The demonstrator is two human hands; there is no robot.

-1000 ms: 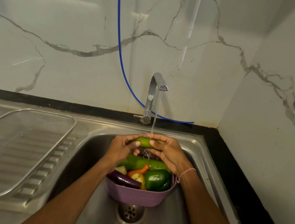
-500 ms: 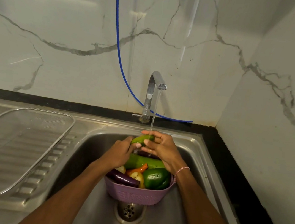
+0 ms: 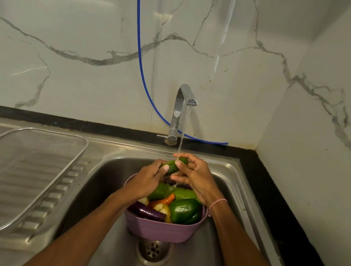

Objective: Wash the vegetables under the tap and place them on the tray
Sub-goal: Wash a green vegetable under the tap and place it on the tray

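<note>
A small green cucumber (image 3: 176, 165) sits tilted under the running water of the chrome tap (image 3: 182, 102). My left hand (image 3: 145, 181) grips its lower end with the thumb on top. My right hand (image 3: 194, 176) wraps its fingers round the upper end. Below both hands a purple basket (image 3: 162, 230) stands in the sink over the drain. It holds a green bell pepper (image 3: 185, 210), a purple eggplant (image 3: 147, 213), a carrot (image 3: 165, 200), a large green gourd (image 3: 181, 193) and pale yellow pieces. A steel mesh tray (image 3: 21, 171) lies on the drainboard at left.
The steel sink basin (image 3: 106, 182) has a drain (image 3: 153, 250) just in front of the basket. A blue hose (image 3: 139, 57) hangs down the marble wall behind the tap. A black counter edge (image 3: 272, 200) runs along the right, beside a marble side wall.
The cucumber has tipped from lying level to slanting up to the right. My right hand has slid towards its upper end while the left keeps the lower end.
</note>
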